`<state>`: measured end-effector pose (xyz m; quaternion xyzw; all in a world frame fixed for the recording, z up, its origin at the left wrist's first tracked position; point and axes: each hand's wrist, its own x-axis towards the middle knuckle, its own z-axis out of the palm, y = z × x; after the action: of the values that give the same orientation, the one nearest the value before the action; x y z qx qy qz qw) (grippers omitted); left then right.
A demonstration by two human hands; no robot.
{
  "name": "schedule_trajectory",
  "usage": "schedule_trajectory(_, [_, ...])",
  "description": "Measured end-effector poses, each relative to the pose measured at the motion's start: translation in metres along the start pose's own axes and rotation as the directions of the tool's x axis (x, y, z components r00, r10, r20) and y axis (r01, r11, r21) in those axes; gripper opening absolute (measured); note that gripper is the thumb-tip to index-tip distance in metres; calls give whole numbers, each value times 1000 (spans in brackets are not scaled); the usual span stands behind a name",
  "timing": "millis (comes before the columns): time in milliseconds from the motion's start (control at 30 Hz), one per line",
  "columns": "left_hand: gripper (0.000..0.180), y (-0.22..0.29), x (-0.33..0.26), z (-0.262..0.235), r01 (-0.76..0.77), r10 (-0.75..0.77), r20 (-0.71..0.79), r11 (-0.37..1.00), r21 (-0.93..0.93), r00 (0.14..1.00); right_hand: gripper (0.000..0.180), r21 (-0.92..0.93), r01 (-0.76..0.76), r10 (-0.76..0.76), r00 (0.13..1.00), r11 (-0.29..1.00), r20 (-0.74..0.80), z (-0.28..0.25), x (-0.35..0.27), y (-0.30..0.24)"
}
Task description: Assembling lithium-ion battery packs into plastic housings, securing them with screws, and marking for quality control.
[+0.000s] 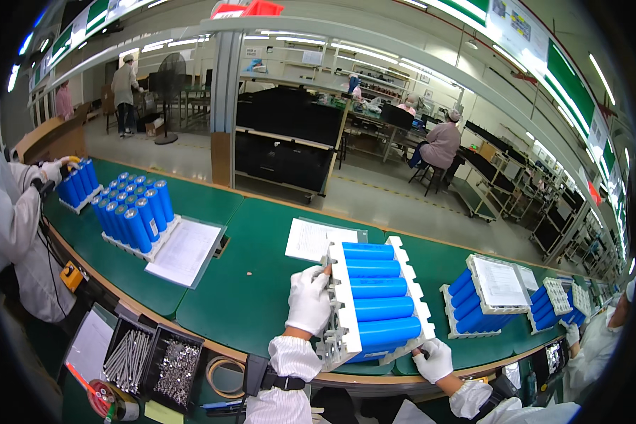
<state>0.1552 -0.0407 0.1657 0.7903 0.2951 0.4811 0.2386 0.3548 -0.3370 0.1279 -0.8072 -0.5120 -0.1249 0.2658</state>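
Smooth blue cylinders [379,287] span notched white frames [342,300], lower center. Left hand [309,300] grips left edge; right hand [433,360] pinches lower-right corner.

Head-worn wide fisheye view, looking down and forward, close above the green bench [237,311]

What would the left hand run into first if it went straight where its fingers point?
The white frame left of the blue cells; the left hand seems to touch it, though depth is unclear.
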Motion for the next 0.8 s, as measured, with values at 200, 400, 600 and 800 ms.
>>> schedule_trajectory(200, [47,0,-9,-11,51,-64,129,994,99,990,17,33,-79,78,996,996,31,-7,5,-14])
schedule_trajectory(400, [47,8,-40,-58,280,-297,293,955,101,909,19,532,-244,262,964,811,42,-18,49,-35])
schedule_trajectory(600, [46,50,-124,-72,178,-191,235,981,78,953,28,621,85,66,974,779,-217,-55,59,-85])
schedule_trajectory(800, [70,66,-126,-53,122,-128,134,991,47,983,32,591,-41,132,985,805,-112,-63,58,-88])
